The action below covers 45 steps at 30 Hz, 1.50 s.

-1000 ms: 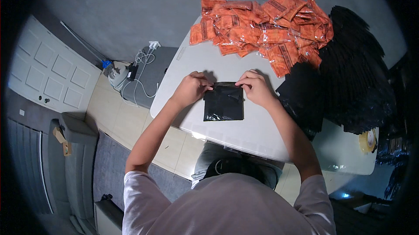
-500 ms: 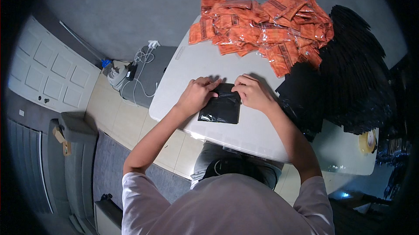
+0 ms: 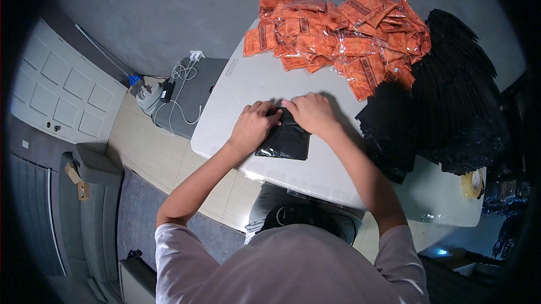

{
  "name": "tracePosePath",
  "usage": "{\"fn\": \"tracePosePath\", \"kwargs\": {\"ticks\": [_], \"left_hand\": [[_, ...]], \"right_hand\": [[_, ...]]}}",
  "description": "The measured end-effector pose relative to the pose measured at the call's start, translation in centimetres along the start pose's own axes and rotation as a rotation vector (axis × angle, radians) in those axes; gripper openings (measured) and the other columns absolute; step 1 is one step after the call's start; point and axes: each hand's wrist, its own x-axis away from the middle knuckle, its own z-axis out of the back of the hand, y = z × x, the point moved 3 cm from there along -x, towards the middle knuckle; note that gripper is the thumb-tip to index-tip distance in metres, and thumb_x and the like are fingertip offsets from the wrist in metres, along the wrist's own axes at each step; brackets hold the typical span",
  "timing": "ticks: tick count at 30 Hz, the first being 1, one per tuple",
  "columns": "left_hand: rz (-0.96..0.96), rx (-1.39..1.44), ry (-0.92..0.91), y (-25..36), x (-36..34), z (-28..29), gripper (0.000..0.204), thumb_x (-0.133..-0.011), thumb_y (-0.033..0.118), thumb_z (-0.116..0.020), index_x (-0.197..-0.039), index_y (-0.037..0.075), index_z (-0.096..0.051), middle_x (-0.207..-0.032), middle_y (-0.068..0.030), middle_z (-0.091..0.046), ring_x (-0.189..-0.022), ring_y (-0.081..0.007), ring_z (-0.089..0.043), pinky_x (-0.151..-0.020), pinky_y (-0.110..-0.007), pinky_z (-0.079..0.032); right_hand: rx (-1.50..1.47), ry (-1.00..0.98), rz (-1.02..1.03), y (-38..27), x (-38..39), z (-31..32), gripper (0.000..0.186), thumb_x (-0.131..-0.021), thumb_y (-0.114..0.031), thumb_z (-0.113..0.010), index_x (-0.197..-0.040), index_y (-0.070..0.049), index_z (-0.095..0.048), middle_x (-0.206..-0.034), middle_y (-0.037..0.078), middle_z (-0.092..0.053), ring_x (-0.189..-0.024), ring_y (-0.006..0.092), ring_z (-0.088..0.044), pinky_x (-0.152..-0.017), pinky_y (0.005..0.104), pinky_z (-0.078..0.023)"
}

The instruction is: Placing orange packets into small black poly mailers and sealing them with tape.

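Note:
A glossy black plastic bag (image 3: 283, 145) lies flat on the white table in front of me. My left hand (image 3: 253, 125) is closed on its upper left part, with the fingers bent over the far edge. At the upper right of the bag, my right hand (image 3: 311, 113) has its fingers curled down on the far edge and its thumb stretched toward my left hand. The two hands nearly meet there and hide most of that edge.
Orange packets in clear plastic (image 3: 338, 36) are heaped at the table's far side. Stacks of black bags (image 3: 456, 89) fan out to the right, with a roll of yellowish tape (image 3: 472, 183) near the right corner. White cables (image 3: 183, 73) lie on a grey surface left of the table (image 3: 225, 118).
My right hand has shifted left and slightly away along the bag's far edge, closer to my left hand. The left hand and the bag have hardly moved.

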Motion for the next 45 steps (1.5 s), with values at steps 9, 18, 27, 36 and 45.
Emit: {"fn": "tracePosePath", "kwargs": {"ticks": [9, 18, 27, 36, 45], "left_hand": [[0.068, -0.002, -0.049, 0.2, 0.2, -0.1, 0.027, -0.090, 0.011, -0.066, -0.114, 0.007, -0.077, -0.110, -0.0133, -0.069, -0.101, -0.0312, -0.067, -0.088, -0.044, -0.056], [0.238, 0.447, 0.199, 4.7, -0.7, -3.0, 0.076, -0.087, -0.004, -0.058, -0.156, -0.016, -0.027, -0.157, -0.0413, -0.037, -0.149, -0.0548, -0.034, -0.126, -0.056, -0.028], [0.329, 0.207, 0.123, 4.4, 0.6, -4.1, 0.068, -0.092, 0.002, -0.051, -0.155, -0.015, -0.030, -0.158, -0.0377, -0.038, -0.152, -0.0508, -0.033, -0.126, -0.057, -0.027], [0.234, 0.136, -0.058, 2.5, 1.3, -2.5, 0.068, -0.093, 0.004, -0.050, -0.156, -0.013, -0.031, -0.158, -0.0346, -0.042, -0.150, -0.0470, -0.039, -0.124, -0.055, -0.032], [0.199, 0.069, -0.051, 2.3, 2.0, -3.3, 0.065, -0.098, 0.009, -0.043, -0.160, -0.010, -0.031, -0.158, -0.0297, -0.045, -0.150, -0.0425, -0.042, -0.124, -0.054, -0.032]], "right_hand": [[0.024, 0.040, -0.093, -3.5, 1.1, -3.8, 0.031, -0.105, -0.029, -0.055, -0.095, -0.008, -0.076, -0.086, 0.015, -0.076, -0.082, 0.0375, -0.075, -0.074, 0.0521, -0.059], [0.043, -0.106, -0.170, -2.1, 1.8, -4.2, 0.017, -0.098, -0.013, -0.058, -0.104, -0.003, -0.070, -0.106, 0.019, -0.073, -0.103, 0.0364, -0.072, -0.090, 0.0487, -0.057], [0.102, -0.090, -0.102, -3.2, 1.2, -2.7, 0.016, -0.097, -0.015, -0.059, -0.099, -0.005, -0.071, -0.094, 0.017, -0.077, -0.092, 0.0373, -0.077, -0.079, 0.0489, -0.062], [0.023, -0.113, -0.082, -3.5, 1.3, -2.3, 0.019, -0.096, -0.012, -0.055, -0.101, -0.001, -0.070, -0.097, 0.020, -0.077, -0.090, 0.0400, -0.076, -0.080, 0.0506, -0.062], [0.063, -0.078, -0.149, -4.5, 2.2, -2.7, 0.025, -0.097, -0.015, -0.057, -0.111, 0.003, -0.065, -0.108, 0.024, -0.072, -0.099, 0.0382, -0.074, -0.081, 0.0447, -0.063]]}}
